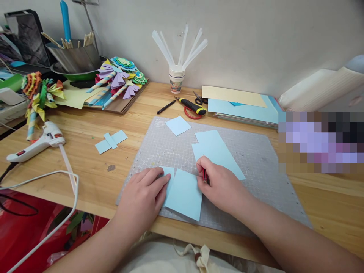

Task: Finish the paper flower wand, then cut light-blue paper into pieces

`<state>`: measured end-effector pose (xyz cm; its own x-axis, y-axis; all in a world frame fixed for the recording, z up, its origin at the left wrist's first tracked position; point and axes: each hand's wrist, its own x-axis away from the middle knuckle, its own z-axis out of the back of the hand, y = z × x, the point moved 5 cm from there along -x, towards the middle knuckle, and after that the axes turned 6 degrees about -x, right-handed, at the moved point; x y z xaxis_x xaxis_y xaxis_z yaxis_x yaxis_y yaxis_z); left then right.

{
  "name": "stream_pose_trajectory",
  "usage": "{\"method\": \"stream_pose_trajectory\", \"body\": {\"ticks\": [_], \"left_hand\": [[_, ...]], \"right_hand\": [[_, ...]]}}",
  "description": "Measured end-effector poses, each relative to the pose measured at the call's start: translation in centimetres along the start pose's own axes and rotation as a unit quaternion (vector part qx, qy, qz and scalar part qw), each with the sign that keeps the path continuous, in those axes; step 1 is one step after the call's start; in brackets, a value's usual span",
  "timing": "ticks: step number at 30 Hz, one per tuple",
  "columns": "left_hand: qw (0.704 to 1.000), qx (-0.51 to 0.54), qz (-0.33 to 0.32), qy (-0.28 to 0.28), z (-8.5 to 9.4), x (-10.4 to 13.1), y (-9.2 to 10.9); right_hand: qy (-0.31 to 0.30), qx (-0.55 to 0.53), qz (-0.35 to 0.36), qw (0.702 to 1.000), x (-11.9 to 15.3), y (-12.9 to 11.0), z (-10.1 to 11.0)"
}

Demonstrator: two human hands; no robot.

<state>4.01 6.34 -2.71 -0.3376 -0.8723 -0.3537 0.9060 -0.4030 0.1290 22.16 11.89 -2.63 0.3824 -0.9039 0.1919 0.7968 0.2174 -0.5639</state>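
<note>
left hand (143,195): fingers loosely bent, resting on a strip (170,186)
right hand (217,182): fingers curled round a pencil (204,176)
square (185,195): on the mat (261,163), just beside the strip, between both hands

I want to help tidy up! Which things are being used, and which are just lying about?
Seem in use:
pencil in the right hand
blue paper under the left hand
blue square beside it
mat

Seem just lying about:
glue gun
flowers
cup
scissors
pen
</note>
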Motion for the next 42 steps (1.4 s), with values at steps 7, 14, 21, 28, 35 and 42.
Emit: {"method": "stream_pose_trajectory", "body": {"ticks": [7, 14, 21, 28, 35, 42], "left_hand": [[1.000, 0.001, 0.004, -0.008, -0.1, 0.3, 0.0], [0.991, 0.077, 0.087, -0.067, 0.0, -0.9, -1.2], [0.964, 0.093, 0.144, -0.205, -0.7, -3.8, -3.4], [0.961, 0.115, 0.098, -0.233, 0.0, -4.9, -2.6], [0.957, 0.098, 0.124, -0.243, 0.1, -4.8, -2.0], [0.955, 0.084, 0.228, -0.168, 1.7, -5.3, -7.4]], "right_hand": [[0.006, 0.005, 0.007, 1.000, 0.1, 0.0, 0.0], [0.064, 0.030, 0.052, 0.996, -0.2, 0.0, 0.4], [0.128, -0.039, 0.054, 0.989, -1.0, 0.9, 1.5], [0.161, -0.138, 0.036, 0.977, -1.4, 1.5, 2.1], [0.139, -0.162, 0.026, 0.977, -1.2, 1.3, 1.9], [0.133, -0.309, 0.042, 0.941, -1.8, 1.7, 1.3]]}}
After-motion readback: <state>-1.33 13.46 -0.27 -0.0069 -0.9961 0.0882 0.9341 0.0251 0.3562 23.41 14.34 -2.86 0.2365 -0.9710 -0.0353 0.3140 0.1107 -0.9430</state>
